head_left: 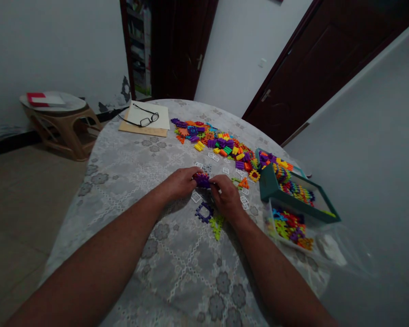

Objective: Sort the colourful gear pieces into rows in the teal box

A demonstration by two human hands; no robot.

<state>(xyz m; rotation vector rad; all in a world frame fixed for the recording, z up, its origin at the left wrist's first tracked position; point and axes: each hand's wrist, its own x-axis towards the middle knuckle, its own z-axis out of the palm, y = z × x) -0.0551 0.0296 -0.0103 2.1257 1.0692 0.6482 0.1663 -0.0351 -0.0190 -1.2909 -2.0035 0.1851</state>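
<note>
Both hands meet over a small purple block piece (202,180) near the middle of the surface (129,181). The left hand (181,182) closes its grip on the piece's left end, fingers curled around it; the right hand (227,196) pinches the right end, thumb and fingers pressed together on it. The piece sits low, just above or on the lace-patterned cloth; which of the two cannot be told.

Just under the right hand lie a purple square frame piece (204,211) and, touching its lower right corner, a yellow-green triangular piece (217,225). Small white tags (196,197) are scattered about the hands.

Beyond the hands a long heap of coloured blocks (218,143) runs across the cloth, purple, orange, yellow and green mixed. To the right stands a teal box (271,186) with more blocks inside, and nearer the edge a clear tray (289,227) holds another batch, with a crumpled plastic bag (330,252) beside it.

At the far side of the surface, a pair of glasses (143,119) rests on a sheet of paper (158,119). Well apart on the left, a low stool (59,122) carries a red and white book (42,99). Dark wooden doors (327,59) stand behind.
</note>
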